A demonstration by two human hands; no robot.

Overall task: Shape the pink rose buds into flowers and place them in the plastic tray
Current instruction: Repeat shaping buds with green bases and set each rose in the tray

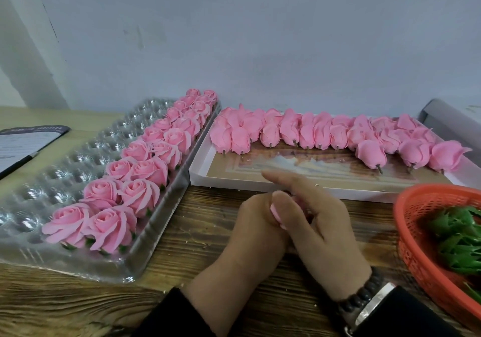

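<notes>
My left hand (250, 230) and my right hand (320, 222) meet over the wooden table, both closed round one pink rose bud (276, 213). Only a sliver of its petals shows between the fingers. My right index finger sticks out towards the left. A clear plastic tray (78, 159) lies at the left; its two right-hand rows hold several shaped pink roses (140, 175). Behind my hands, several unshaped pink buds (325, 133) with short stems lie in a row on a flat white board (260, 180).
A red plastic basket (426, 235) with green leaf-like calyx pieces (458, 240) stands at the right edge. A dark clipboard with paper (23, 144) lies at the far left. A pale wall rises close behind the table.
</notes>
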